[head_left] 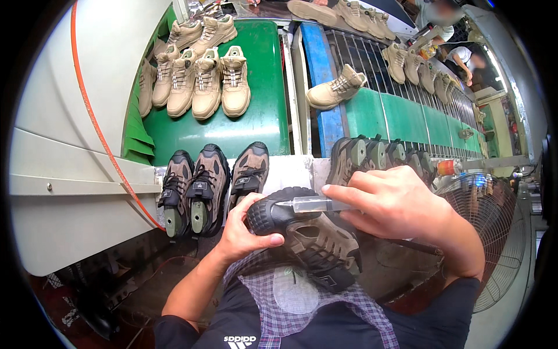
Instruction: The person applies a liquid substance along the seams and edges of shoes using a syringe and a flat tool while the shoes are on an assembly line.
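Observation:
My left hand [241,232] is wrapped round the toe end of a brown-and-black hiking shoe [322,244], which is tilted so its black rubber toe and lugged sole edge face up. In my right hand [395,200] lies a see-through plastic syringe [311,204], gripped along its barrel. The syringe points left, and its thin tip meets the seam between sole and upper near the toe. The fingers under the syringe are partly hidden. Just beyond my left hand stands a matching brown-and-black shoe [251,168].
More brown-and-black shoes stand left [206,180] and right [349,157] along the ledge. Beige boots [206,84] crowd a green conveyor [232,139]; a single beige boot [336,88] lies on the rack line. A wire-caged fan [488,232] is right; an orange hose [96,125] hangs left. People work far right.

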The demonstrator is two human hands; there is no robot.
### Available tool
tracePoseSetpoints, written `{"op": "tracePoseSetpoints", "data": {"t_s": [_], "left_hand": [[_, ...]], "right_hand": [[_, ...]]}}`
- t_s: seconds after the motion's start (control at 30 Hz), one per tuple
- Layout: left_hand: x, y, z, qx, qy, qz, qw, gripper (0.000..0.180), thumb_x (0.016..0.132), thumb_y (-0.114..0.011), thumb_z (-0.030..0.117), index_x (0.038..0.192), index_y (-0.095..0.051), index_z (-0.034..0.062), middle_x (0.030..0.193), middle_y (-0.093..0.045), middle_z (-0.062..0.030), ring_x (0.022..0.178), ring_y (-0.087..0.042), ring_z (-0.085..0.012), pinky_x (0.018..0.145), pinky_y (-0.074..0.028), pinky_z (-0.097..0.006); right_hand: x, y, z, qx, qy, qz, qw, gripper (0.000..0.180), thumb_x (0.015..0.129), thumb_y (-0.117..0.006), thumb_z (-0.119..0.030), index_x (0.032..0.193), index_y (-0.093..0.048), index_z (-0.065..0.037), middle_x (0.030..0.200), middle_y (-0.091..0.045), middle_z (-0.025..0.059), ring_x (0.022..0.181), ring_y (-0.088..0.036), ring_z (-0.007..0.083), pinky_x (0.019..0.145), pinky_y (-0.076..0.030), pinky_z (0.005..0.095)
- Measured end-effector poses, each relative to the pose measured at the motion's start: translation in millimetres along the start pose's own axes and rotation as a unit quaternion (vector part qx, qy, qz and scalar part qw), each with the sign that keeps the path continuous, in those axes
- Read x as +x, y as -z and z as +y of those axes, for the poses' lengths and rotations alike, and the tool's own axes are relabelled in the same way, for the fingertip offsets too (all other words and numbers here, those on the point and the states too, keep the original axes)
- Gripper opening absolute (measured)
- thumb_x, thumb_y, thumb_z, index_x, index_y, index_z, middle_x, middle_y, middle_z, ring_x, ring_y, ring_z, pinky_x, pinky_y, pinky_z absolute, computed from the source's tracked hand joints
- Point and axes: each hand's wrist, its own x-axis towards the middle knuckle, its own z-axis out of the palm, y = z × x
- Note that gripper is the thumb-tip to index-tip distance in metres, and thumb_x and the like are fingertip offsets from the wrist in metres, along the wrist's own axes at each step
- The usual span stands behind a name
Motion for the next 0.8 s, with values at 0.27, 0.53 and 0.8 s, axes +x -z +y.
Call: {"op": "tracePoseSetpoints", "data": {"t_s": [0.27,0.53,0.8], "left_hand": [[-2.1,-1.0,-1.4,-0.008,0.002,0.010,1.000,0.069,0.066,-0.096,0.020,0.121,-0.058,0.0021,0.110,-0.064,-0.0030,0.104,-0.060,-0.0113,0.096,-0.048,-0.029],[-4.6,0.3,-4.8,-0.022,-0.007,0.015,1.000,0.070,0.065,-0.097,0.018,0.120,-0.057,0.0019,0.109,-0.065,-0.0034,0.102,-0.061,-0.0115,0.094,-0.049,-0.029],[-9.0,0.9,-7.7,-0.040,-0.001,0.027,0.999,0.071,0.064,-0.097,0.018,0.120,-0.057,0.0012,0.107,-0.065,-0.0036,0.100,-0.061,-0.0112,0.093,-0.049,-0.029]], "right_hand": [[11.3,13.1,-3.1,-0.074,0.026,-0.034,0.996,0.037,0.084,-0.068,-0.022,0.119,-0.062,-0.010,0.078,-0.056,0.0035,0.065,-0.066,0.0178,0.050,-0.052,0.0332],[11.9,16.0,-3.0,-0.144,0.052,-0.049,0.987,0.037,0.086,-0.062,-0.019,0.121,-0.063,-0.008,0.077,-0.058,0.0026,0.063,-0.066,0.0151,0.051,-0.051,0.0300],[8.4,17.0,-3.7,-0.167,0.058,-0.063,0.982,0.036,0.084,-0.061,-0.018,0.118,-0.065,-0.006,0.078,-0.059,0.0021,0.063,-0.066,0.0151,0.050,-0.051,0.0291]]}}
